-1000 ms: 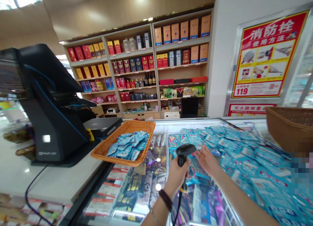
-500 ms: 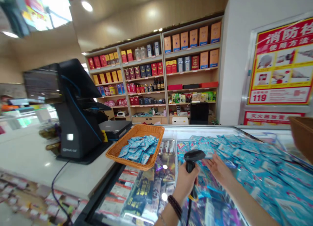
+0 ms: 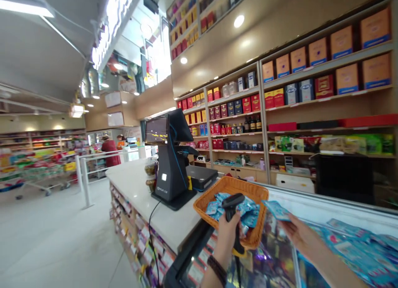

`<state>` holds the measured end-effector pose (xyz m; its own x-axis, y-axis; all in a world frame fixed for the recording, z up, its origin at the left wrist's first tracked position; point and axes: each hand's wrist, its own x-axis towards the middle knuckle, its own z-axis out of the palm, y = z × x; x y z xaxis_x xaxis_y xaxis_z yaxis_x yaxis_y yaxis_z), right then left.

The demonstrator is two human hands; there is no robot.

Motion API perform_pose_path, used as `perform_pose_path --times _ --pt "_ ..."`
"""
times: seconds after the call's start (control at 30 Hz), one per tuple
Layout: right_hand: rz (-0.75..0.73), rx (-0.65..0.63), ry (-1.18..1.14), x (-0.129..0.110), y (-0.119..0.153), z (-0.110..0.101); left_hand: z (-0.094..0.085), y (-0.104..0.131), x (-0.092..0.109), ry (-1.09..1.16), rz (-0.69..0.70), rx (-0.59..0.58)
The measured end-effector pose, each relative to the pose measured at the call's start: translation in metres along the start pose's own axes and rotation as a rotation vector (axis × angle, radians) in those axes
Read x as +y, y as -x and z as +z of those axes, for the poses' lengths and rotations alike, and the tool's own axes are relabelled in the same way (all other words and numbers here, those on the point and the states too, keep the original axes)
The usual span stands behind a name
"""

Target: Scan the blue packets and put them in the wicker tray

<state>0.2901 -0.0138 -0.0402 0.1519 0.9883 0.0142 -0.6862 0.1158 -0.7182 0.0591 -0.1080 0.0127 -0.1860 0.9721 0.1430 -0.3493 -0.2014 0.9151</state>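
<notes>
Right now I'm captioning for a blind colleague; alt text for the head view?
The left hand grips a black handheld scanner in front of a wicker basket of blue packets; the right hand holds another packet beside the basket.

Ceiling lights [image 3: 239,21] glow brightly; the shopping cart [image 3: 43,176] looks blurred.

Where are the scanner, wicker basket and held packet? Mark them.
Scanner [image 3: 233,201], head view: on its black head.
Wicker basket [image 3: 240,187], head view: on its inner far wall.
Held packet [image 3: 276,210], head view: on its blue middle.
</notes>
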Motion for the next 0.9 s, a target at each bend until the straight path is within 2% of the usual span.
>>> perform_pose_path --times 0.03,0.1,0.23,0.33,0.43,0.53,0.67,0.8,0.9 --pt "0.059 0.045 -0.009 0.012 -0.003 0.015 -0.013 -0.001 0.004 -0.015 0.016 0.019" --pt "0.123 0.054 0.017 0.037 -0.005 0.042 -0.037 -0.003 0.006 -0.047 0.051 0.042" --pt "0.087 -0.024 0.074 0.077 -0.007 0.082 -0.072 -0.001 0.001 -0.09 0.094 0.131" --pt "0.06 -0.045 0.095 0.091 -0.009 0.095 -0.085 0.001 -0.004 -0.092 0.104 0.185" --pt "0.008 -0.03 0.122 0.089 -0.011 0.092 -0.089 0.002 -0.004 -0.087 0.089 0.183" --pt "-0.048 -0.015 0.151 0.07 -0.007 0.075 -0.085 0.003 -0.002 -0.087 0.099 0.167" --pt "-0.199 0.007 0.263 0.018 0.005 0.034 -0.067 0.003 0.0 -0.095 0.098 0.086" --pt "-0.346 0.077 0.645 -0.041 0.026 -0.033 -0.032 0.009 0.001 -0.078 0.039 0.001" --pt "-0.487 0.15 0.998 -0.066 0.053 -0.091 0.005 0.015 -0.001 -0.015 0.002 -0.096"
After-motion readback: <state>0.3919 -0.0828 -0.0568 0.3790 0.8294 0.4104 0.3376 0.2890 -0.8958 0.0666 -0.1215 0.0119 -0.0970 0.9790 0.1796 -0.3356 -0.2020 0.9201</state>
